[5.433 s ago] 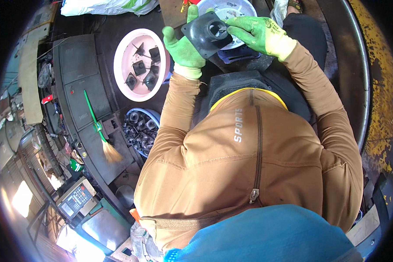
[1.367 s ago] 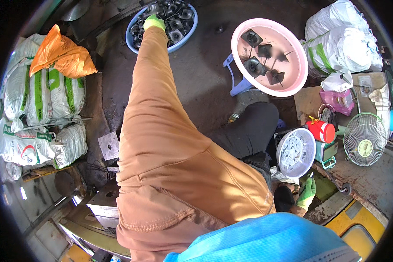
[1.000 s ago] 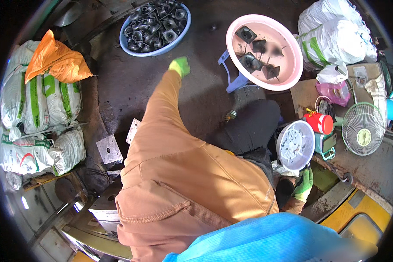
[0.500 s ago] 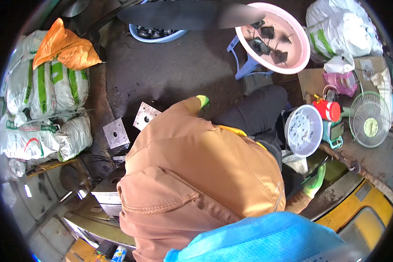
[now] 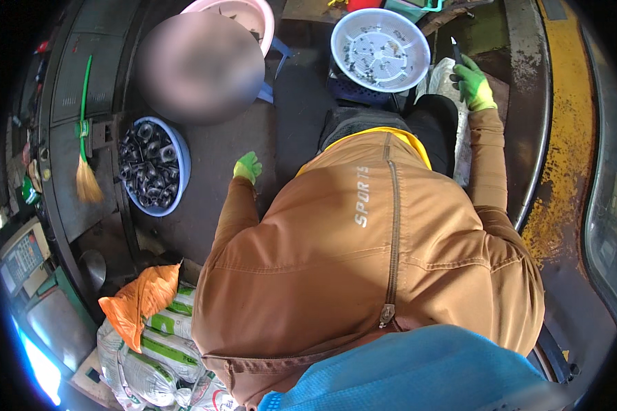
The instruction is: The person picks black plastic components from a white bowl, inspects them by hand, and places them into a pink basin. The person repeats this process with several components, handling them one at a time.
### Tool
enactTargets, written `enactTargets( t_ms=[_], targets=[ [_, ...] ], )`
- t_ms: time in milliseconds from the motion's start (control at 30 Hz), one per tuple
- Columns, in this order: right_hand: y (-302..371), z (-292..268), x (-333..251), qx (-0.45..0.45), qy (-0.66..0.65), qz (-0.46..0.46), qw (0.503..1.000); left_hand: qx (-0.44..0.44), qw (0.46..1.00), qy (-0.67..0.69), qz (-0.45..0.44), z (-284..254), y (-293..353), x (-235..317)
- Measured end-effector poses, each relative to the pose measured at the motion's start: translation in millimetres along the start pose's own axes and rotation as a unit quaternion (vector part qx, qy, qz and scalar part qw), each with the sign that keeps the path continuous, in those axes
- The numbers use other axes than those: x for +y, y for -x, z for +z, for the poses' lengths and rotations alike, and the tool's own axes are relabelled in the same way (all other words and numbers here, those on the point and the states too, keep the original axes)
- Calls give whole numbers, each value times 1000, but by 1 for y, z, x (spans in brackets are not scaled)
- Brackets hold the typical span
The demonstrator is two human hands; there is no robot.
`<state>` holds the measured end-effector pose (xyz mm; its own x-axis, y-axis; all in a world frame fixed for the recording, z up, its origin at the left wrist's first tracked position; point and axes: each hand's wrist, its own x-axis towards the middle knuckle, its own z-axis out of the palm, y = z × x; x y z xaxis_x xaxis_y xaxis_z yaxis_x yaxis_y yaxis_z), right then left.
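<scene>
My right hand (image 5: 474, 85), in a green and yellow glove, is closed around a small knife (image 5: 456, 51) with a dark handle and a pale pointed tip. It is to the right of a white plastic colander (image 5: 380, 55) scattered with small dark scraps. A pale sack (image 5: 462, 152) lies beside my right wrist. My left hand (image 5: 248, 166), gloved alike, is held low at my left side with its fingers curled in and nothing visible in them. Nearest to it on the left is a blue tub (image 5: 183, 168) full of shiny black moulded parts.
A pink basin (image 5: 268, 27) on a blue stool (image 5: 281, 55) is partly covered by a blurred round patch. Stuffed white-green sacks (image 5: 161, 373) and an orange bag (image 5: 142, 301) lie at lower left. A green-handled broom (image 5: 83, 137) leans farther left. Yellow, rusty machinery (image 5: 570, 137) borders the right.
The whole view has turned, so the colander and sacks appear in different places. Both gloved hands now show more fully. The knife in my right hand now points up beside the colander.
</scene>
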<state>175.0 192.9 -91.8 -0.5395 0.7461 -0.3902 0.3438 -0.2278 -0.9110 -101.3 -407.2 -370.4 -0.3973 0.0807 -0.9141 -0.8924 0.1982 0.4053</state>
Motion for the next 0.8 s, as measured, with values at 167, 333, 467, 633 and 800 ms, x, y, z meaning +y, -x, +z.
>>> enactTargets(
  t_ms=[167, 333, 467, 633, 800],
  targets=[
    [-40, 11, -4, 10, -136, -30, 990, -46, 998, -18, -38, 2, 16, -15],
    [-103, 14, -45, 215, -260, -211, 917, -18, 998, -66, 19, 3, 43, -7],
    [-132, -8, -61, 295, -121, -260, 912, 42, 998, 47, 4, -4, 60, -8],
    [-149, -48, -71, 363, 257, -366, 817, 27, 997, 76, 13, -38, 61, -47],
    [-171, -81, -65, 308, 364, -368, 798, 14, 999, -1, 52, -41, 61, -70]
  ],
)
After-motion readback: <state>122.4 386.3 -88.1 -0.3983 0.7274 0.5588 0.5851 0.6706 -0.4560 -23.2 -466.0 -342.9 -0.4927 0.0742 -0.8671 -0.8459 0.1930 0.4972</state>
